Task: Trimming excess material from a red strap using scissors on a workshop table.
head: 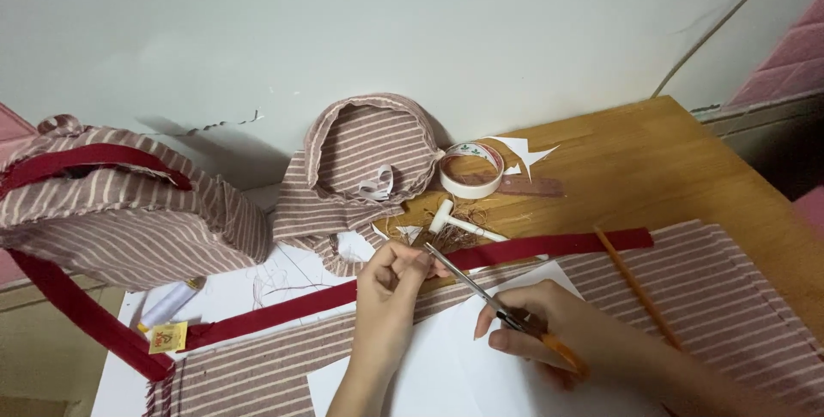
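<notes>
Small square yellow label [168,337] at red strip's left end

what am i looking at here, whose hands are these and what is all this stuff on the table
This is one picture from a camera worn on a person's head, looking down at their own bare hands. The left hand pinches the dark red fabric strip. The right hand holds orange-handled scissors, blades pointing at that pinch. Under them lie striped cloth and white paper on a wooden table. Further back are a roll of tape, a striped fabric ring, a striped bag, a pencil and a white thread spool.
</notes>
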